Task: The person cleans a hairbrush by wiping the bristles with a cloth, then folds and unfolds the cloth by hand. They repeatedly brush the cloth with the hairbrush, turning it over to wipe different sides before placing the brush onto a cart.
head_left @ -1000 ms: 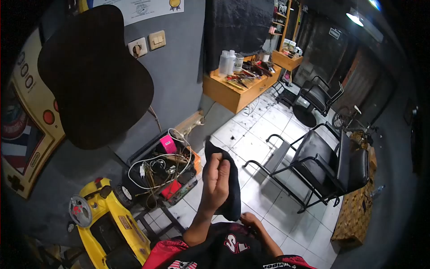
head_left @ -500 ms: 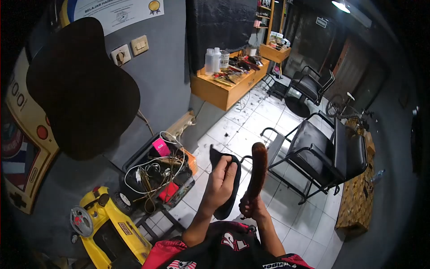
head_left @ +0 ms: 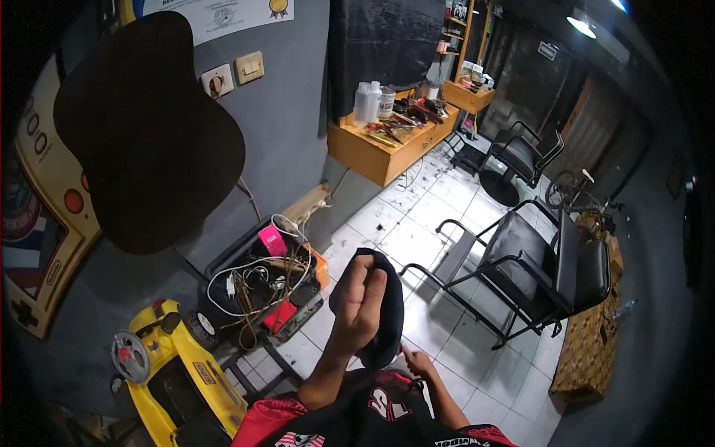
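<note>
My left hand (head_left: pixel 360 305) is raised in front of my chest, closed on a black cap (head_left: pixel 389 313) that looks soft and rounded. The thumb and fingers lie along the cap's near side. Lower and to the right, my right hand (head_left: pixel 418 363) is closed close to the cap's lower edge. It gripped a long brush with brown bristles a moment earlier; the brush is now hidden, seemingly behind the cap.
On the left are a yellow toy car (head_left: pixel 190 380) and a black bin of cables (head_left: pixel 257 287). A wooden wall counter (head_left: pixel 387 160) carries bottles and tools. To the right stand a black armchair (head_left: pixel 521 253), a woven-pattern box (head_left: pixel 588 343) and a bicycle (head_left: pixel 570 192).
My right hand has dropped, and the brush has gone out of sight. My left hand has turned the cap, so it shows broader. The view has shifted slightly.
</note>
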The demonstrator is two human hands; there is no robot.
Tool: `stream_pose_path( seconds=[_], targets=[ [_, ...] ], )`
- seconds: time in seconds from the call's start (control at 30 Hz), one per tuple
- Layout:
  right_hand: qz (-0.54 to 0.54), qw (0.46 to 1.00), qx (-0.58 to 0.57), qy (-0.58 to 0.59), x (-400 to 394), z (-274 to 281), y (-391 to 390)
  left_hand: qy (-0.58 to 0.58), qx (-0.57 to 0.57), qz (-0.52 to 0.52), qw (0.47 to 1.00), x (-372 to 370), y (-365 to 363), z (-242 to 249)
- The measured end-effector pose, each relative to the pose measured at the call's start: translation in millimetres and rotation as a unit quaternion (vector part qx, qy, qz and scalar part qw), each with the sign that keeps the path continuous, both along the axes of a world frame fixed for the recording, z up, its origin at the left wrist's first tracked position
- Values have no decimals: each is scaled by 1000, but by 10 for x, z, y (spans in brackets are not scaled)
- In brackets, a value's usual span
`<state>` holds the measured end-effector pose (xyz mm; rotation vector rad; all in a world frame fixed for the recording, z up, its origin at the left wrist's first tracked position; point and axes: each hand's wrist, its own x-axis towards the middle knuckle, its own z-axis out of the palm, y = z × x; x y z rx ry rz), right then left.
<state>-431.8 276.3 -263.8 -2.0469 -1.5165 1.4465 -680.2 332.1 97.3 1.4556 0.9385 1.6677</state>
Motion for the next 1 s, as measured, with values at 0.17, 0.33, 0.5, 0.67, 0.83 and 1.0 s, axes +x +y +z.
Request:
stream_pose_path(
  seconds=[0.17, 0.33, 0.5, 0.67, 0.83, 1.0],
  targets=[
    [-173, 917, 10, 358, -469, 1942, 220, 15, -79, -56, 995, 129, 106, -260],
    [-71, 895, 7, 440, -572, 2040, 227, 14, -73, -75, 994, 238, 54, -179],
    [84, 960, 206, 170, -417, 263, 186, -30, -55, -33, 997, -3, -112, 33],
    [266, 931, 222, -112, 74, -353, -66, -115, 18, 48, 992, -262, -234, 202],
    [-73, 984, -15, 159, -336, 875, 223, -23, -31, 24, 999, -220, -32, 38],
    [-120, 848, -19, 516, -720, 2190, 275, 4, -34, 48, 998, -56, 35, -159]
  ],
)
